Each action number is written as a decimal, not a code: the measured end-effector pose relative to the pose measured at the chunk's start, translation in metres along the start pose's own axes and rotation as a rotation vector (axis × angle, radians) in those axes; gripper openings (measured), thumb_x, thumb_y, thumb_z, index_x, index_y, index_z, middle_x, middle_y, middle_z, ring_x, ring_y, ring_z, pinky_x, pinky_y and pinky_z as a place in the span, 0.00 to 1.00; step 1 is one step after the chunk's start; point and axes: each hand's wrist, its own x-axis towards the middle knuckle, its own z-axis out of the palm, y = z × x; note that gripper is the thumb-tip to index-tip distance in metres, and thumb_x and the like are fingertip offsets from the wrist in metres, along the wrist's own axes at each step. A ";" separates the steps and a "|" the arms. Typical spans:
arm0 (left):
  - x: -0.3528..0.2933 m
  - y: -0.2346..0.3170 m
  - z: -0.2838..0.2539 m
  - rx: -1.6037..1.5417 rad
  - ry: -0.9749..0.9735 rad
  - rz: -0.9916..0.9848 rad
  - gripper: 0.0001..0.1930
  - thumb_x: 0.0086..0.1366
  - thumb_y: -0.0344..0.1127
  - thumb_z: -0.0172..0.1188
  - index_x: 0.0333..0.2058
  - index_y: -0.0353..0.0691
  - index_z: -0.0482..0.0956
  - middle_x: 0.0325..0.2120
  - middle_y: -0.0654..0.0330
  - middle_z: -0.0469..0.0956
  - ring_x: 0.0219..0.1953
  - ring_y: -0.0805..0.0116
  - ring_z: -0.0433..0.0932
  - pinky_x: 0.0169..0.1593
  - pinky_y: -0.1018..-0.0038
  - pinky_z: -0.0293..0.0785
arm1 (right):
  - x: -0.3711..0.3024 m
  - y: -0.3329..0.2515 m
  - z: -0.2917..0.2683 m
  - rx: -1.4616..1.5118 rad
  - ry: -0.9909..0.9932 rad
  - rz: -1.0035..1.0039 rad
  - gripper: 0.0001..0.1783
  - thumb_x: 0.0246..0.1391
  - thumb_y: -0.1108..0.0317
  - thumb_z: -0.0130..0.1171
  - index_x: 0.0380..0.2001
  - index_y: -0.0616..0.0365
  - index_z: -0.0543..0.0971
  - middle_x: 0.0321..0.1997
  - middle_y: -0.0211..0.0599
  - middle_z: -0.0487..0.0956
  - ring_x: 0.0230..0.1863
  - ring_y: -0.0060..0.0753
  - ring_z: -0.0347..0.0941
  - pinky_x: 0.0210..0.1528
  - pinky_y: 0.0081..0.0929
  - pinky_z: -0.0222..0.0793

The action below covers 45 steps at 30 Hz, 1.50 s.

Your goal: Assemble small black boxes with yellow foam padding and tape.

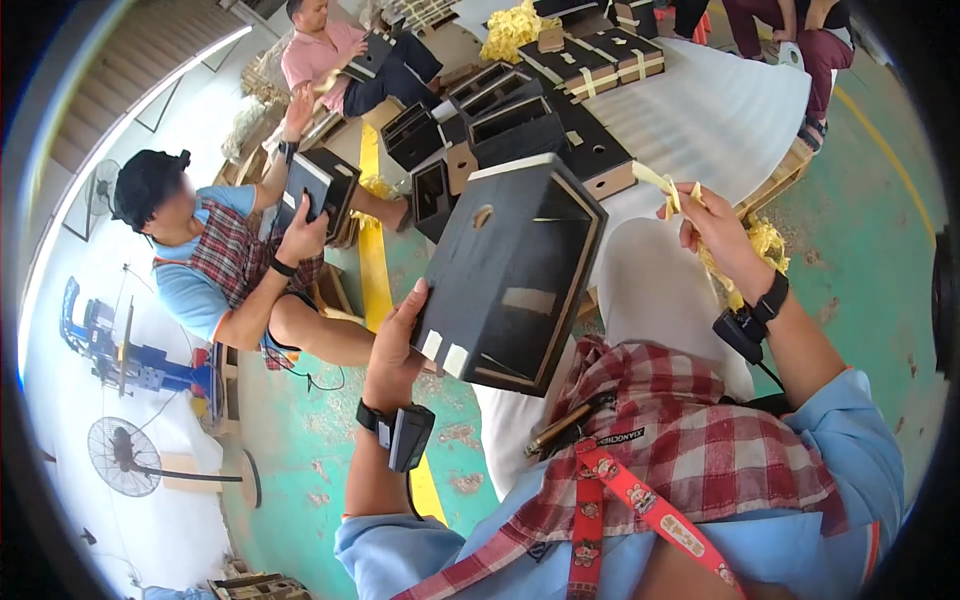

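Note:
My left hand (396, 340) grips a black wooden box (490, 285) by its left side, thumb on the face. The box is tilted, has a round hole near its top and bare wood along its edges. Pieces of pale tape (455, 358) stick to its lower corner and another patch lies on its side. Off to the right, my right hand (718, 228) pinches a crumpled strip of yellow masking tape (655, 178), apart from the box. More crumpled yellow tape (765, 245) hangs behind my right wrist.
Several black boxes (520, 130) stand beyond my knees beside a white sheet (715, 105) on pallets. A yellow tape heap (517, 32) lies at the back. At left a co-worker (215, 240) holds a black box; another person (325, 55) sits behind. A fan (125, 457) stands lower left.

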 end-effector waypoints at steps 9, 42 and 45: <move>0.009 -0.015 0.027 0.304 0.005 0.249 0.18 0.61 0.42 0.56 0.32 0.27 0.75 0.23 0.65 0.75 0.24 0.79 0.71 0.26 0.82 0.66 | -0.013 -0.004 -0.016 -0.063 0.013 0.003 0.16 0.59 0.62 0.47 0.47 0.57 0.71 0.29 0.26 0.75 0.22 0.14 0.68 0.22 0.12 0.64; 0.015 0.031 0.153 0.698 -0.501 0.528 0.05 0.58 0.24 0.54 0.33 0.31 0.75 0.24 0.63 0.76 0.25 0.79 0.72 0.30 0.82 0.69 | -0.030 -0.042 0.037 0.263 -0.512 0.121 0.18 0.61 0.58 0.45 0.49 0.55 0.70 0.30 0.28 0.77 0.21 0.14 0.65 0.25 0.13 0.62; 0.028 0.021 0.154 0.646 -0.445 0.507 0.06 0.60 0.26 0.53 0.35 0.31 0.75 0.25 0.63 0.75 0.26 0.78 0.72 0.30 0.82 0.69 | -0.026 -0.043 0.041 0.171 -0.423 0.151 0.18 0.60 0.57 0.46 0.48 0.54 0.71 0.28 0.27 0.76 0.21 0.14 0.65 0.25 0.13 0.62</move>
